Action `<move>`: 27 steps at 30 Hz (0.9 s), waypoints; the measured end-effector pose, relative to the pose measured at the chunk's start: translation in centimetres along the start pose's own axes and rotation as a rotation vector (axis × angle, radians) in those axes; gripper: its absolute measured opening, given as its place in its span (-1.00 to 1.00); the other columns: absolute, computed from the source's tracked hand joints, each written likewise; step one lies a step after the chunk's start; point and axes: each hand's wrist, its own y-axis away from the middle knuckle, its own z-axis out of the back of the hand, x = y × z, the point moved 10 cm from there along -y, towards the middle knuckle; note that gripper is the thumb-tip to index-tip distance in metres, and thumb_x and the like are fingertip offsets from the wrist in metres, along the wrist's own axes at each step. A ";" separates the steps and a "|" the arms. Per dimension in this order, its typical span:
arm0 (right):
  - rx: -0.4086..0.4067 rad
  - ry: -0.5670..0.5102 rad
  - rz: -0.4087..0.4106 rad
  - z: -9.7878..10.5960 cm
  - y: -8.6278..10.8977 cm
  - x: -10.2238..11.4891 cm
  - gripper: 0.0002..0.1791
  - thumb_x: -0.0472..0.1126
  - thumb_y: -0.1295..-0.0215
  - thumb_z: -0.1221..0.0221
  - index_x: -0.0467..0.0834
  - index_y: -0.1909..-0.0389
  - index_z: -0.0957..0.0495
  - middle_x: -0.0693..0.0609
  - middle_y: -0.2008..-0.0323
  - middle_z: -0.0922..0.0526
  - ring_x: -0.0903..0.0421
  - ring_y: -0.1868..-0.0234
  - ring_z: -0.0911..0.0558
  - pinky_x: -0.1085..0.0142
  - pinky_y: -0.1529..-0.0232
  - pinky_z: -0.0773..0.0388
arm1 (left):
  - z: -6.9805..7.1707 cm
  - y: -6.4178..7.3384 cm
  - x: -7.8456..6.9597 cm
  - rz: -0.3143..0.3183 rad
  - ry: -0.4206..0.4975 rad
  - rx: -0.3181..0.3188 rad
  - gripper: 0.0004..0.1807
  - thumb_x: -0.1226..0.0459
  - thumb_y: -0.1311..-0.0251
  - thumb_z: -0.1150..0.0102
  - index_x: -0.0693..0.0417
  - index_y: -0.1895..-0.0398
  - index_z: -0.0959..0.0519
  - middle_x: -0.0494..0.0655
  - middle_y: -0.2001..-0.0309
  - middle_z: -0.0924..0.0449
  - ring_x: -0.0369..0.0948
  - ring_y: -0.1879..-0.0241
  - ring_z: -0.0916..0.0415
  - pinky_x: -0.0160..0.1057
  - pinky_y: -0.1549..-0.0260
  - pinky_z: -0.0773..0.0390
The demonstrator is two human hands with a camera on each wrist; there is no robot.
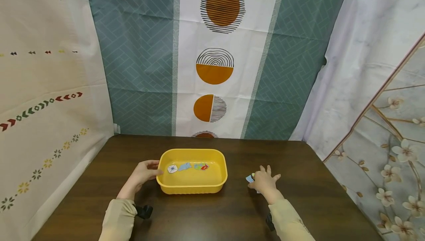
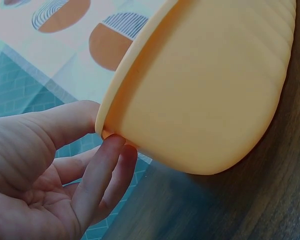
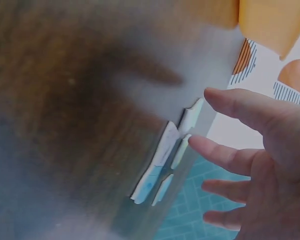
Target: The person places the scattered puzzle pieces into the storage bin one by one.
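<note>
A yellow plastic tub (image 1: 194, 189) stands on the dark wooden table. My left hand (image 1: 143, 176) pinches its left rim, thumb over the edge and fingers beneath, as the left wrist view shows. Three flat cutouts lie inside: a white one with a compass star (image 1: 172, 168), a blue one (image 1: 184, 166) and a green-and-red one (image 1: 201, 166). Right of the tub, my right hand (image 1: 264, 183) hovers with spread fingers over several flat pale pieces (image 3: 157, 162). The index fingertip is right by one of them in the right wrist view. From the head, the hand mostly hides these pieces.
The brown table (image 1: 196, 219) ends at the back against a green and white curtain (image 1: 142, 56) with orange circles. Patterned cloths hang along the left (image 1: 49, 86) and right (image 1: 358, 67). A dark band (image 1: 144, 212) sits on the left wrist.
</note>
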 end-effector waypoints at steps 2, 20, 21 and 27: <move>-0.010 0.005 -0.003 -0.1 0.0 0.0 -0.69 -0.10 -0.03 -0.41 -0.11 0.72 -0.53 -0.44 -0.34 -0.21 -0.49 -0.41 0.06 -0.62 -0.12 0.18 | 0.1 0.0 0.0 -0.001 0.004 -0.004 -0.36 0.41 -0.11 -0.27 0.53 -0.24 -0.31 0.44 -0.13 -0.40 -0.05 0.09 -0.59 -0.13 0.14 -0.67; -0.147 0.042 -0.001 -0.1 0.4 0.1 -0.79 -0.14 0.01 -0.44 -0.16 0.60 -0.65 -0.40 -0.23 -0.39 -0.44 -0.38 -0.12 -0.59 -0.11 0.02 | 0.0 0.0 0.1 0.002 0.026 -0.007 -0.36 0.42 -0.07 -0.29 0.52 -0.22 -0.33 0.42 -0.11 -0.41 -0.11 0.15 -0.60 -0.15 0.16 -0.68; -0.158 0.047 0.004 0.0 0.4 0.2 -0.80 -0.15 0.02 -0.44 -0.16 0.60 -0.65 -0.40 -0.22 -0.40 -0.43 -0.37 -0.13 -0.59 -0.11 0.01 | 0.0 0.0 0.0 0.001 0.024 -0.007 -0.37 0.42 -0.08 -0.29 0.52 -0.22 -0.33 0.42 -0.11 -0.41 -0.11 0.14 -0.60 -0.15 0.16 -0.68; -0.183 0.062 0.015 -0.1 0.3 0.2 -0.81 -0.16 0.01 -0.44 -0.16 0.59 -0.66 -0.38 -0.19 -0.44 -0.42 -0.37 -0.15 -0.59 -0.11 -0.01 | 0.0 0.1 0.0 0.001 0.019 -0.010 -0.38 0.43 -0.09 -0.27 0.52 -0.22 -0.33 0.42 -0.11 -0.42 -0.10 0.14 -0.60 -0.14 0.15 -0.67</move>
